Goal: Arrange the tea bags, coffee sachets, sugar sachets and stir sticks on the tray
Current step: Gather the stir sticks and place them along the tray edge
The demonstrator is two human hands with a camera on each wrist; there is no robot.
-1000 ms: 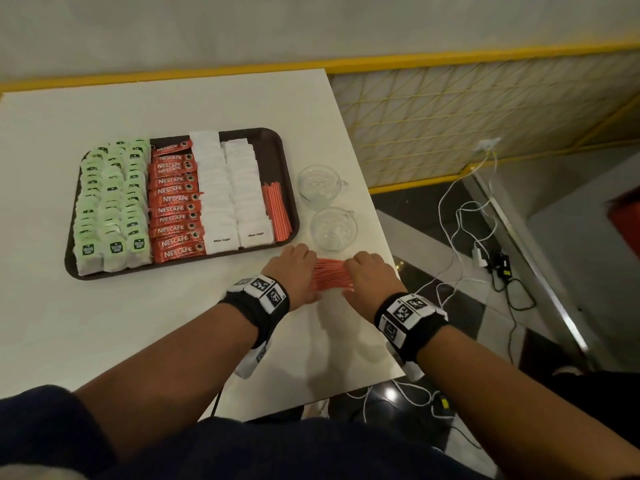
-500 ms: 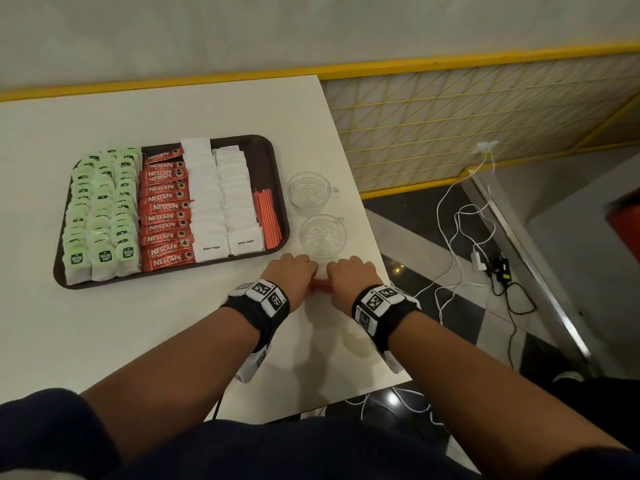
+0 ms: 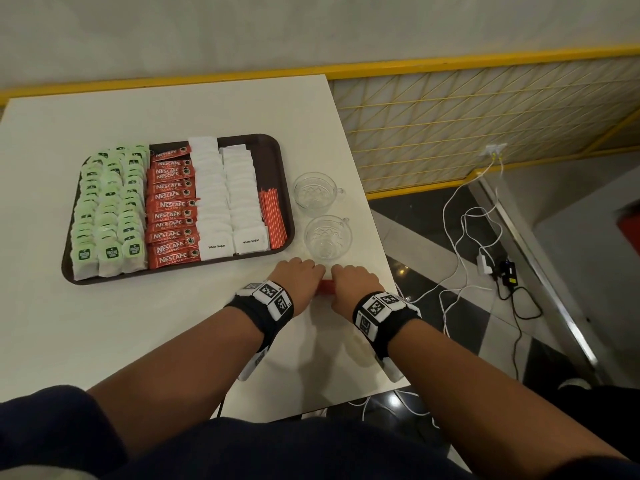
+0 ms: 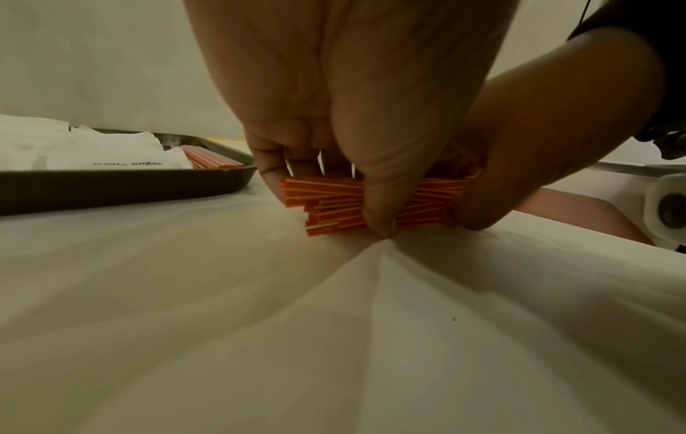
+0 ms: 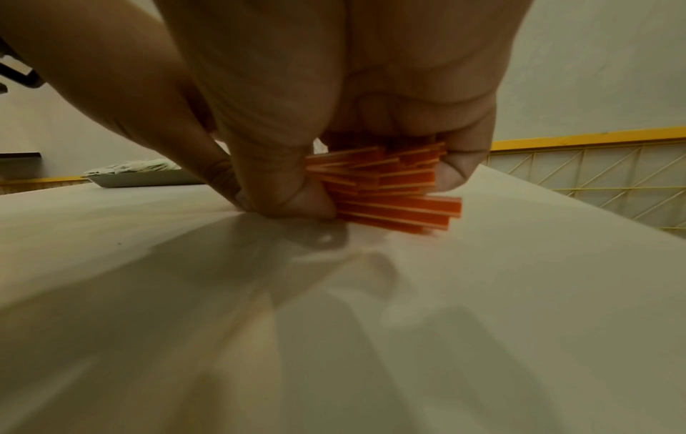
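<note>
My left hand (image 3: 302, 279) and right hand (image 3: 354, 284) both clutch a bundle of orange plastic stir sticks (image 3: 326, 286) on the white table (image 3: 145, 341), near its right edge. Two clear glass cups (image 3: 327, 237) stand just beyond; the dark brown tray (image 3: 286, 188) sits left.

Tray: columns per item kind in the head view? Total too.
Tea bags: 3
Coffee sachets: 1
Sugar sachets: 2
Stir sticks: 1
Total: 7 columns on the tray.
Off-tray: 1 stick bundle, gripped by left hand and right hand.
</note>
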